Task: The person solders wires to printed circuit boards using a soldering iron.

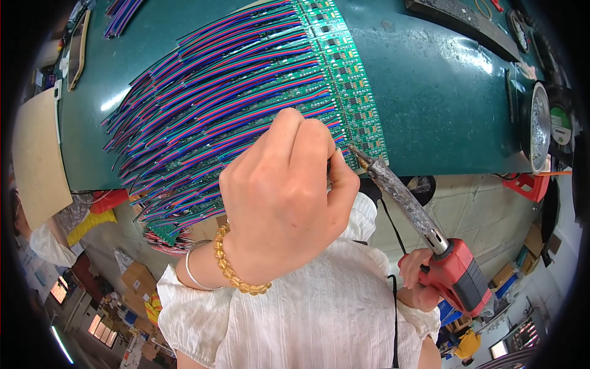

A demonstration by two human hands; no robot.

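A green circuit board panel carries rows of small components, and flat strips of red, blue, green and black wires fan leftward from it. My left hand is over the lower rows, its thumb and fingers closed in a pinch. What sits in that pinch is hidden by the hand; wire ends show just past the fingertips. My right hand grips a red-and-black soldering gun at the lower right. Its long, stained metal barrel slants up leftward, and the tip is at the board pads beside my left fingertips.
The board lies on a green tabletop near its front edge. At the right stand a round metal dish and a red stand. A dark bar lies at the back. More wires lie far left.
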